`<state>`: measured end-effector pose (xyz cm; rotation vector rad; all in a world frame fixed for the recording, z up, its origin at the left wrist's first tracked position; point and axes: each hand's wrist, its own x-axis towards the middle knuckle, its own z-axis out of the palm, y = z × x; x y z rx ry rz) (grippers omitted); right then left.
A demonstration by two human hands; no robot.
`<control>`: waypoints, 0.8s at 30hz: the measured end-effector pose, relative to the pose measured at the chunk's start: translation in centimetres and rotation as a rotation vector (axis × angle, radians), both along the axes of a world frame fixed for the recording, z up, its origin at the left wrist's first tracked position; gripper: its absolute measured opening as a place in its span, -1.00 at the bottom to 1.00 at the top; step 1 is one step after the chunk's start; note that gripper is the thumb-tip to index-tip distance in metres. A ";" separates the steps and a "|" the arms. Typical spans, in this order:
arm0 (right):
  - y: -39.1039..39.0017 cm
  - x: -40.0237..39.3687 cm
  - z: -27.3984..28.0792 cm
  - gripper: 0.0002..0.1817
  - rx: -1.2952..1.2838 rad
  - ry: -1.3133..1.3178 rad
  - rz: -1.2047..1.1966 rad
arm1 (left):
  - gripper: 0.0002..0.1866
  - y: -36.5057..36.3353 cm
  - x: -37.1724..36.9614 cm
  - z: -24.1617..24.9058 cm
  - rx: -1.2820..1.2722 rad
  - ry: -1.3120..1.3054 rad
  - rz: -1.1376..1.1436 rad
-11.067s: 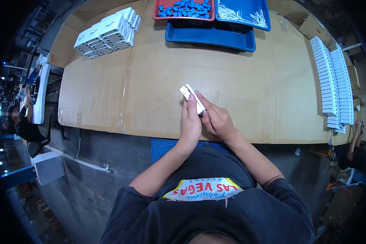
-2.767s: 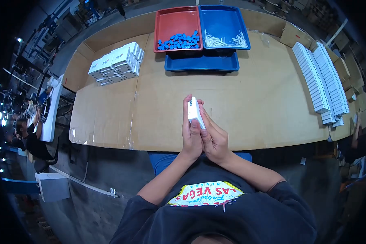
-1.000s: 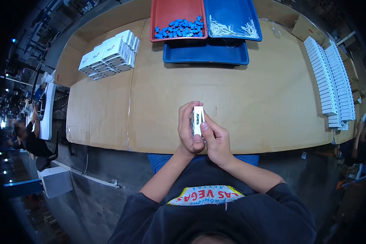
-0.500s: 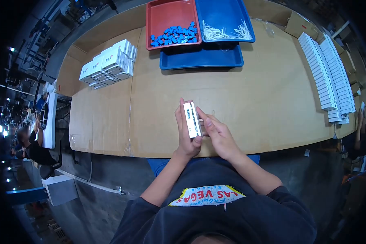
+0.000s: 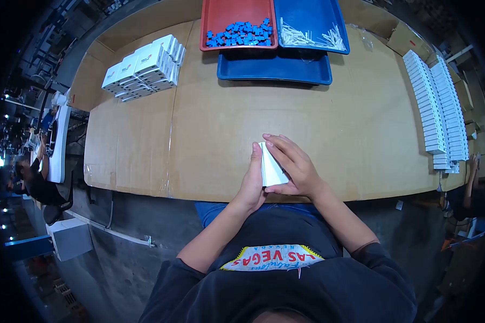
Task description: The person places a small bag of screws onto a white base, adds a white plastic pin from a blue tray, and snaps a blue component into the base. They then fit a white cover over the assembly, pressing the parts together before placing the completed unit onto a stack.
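Note:
Just above the front edge of the cardboard-covered table (image 5: 215,140), a small white box-shaped case (image 5: 272,168) is held between both hands. My left hand (image 5: 253,180) grips it along the left side, thumb pointing up. Across its upper right lies my right hand (image 5: 296,168), fingers curved over the top and thumb at the lower corner. A plain white face shows between the palms; the rest of the case is hidden by the hands.
A red tray (image 5: 206,24) with blue pieces and a blue tray (image 5: 344,32) with white sticks rest over a lower blue tray (image 5: 275,70). White boxes are stacked at left (image 5: 143,67); rows of white units (image 5: 434,105) stand at right. A person (image 5: 40,177) sits far left.
The case has turned, so its printed narrow side no longer shows and a blank white face does. My right hand has closed over its top. The whole view has shifted slightly.

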<state>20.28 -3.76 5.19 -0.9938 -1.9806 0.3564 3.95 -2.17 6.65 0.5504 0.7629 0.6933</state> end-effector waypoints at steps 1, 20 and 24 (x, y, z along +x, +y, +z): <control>0.2 -0.2 -0.5 0.01 0.050 0.010 -0.011 | -0.22 0.2 -0.1 -0.1 0.002 -0.010 -0.005; 0.5 -1.5 -0.3 -0.40 -0.424 0.421 -0.060 | -0.30 2.3 -0.8 -3.7 0.251 0.039 0.262; 0.0 -1.6 -1.0 -0.35 -0.356 0.192 -0.025 | -0.31 2.4 -1.0 -4.7 0.183 0.132 0.211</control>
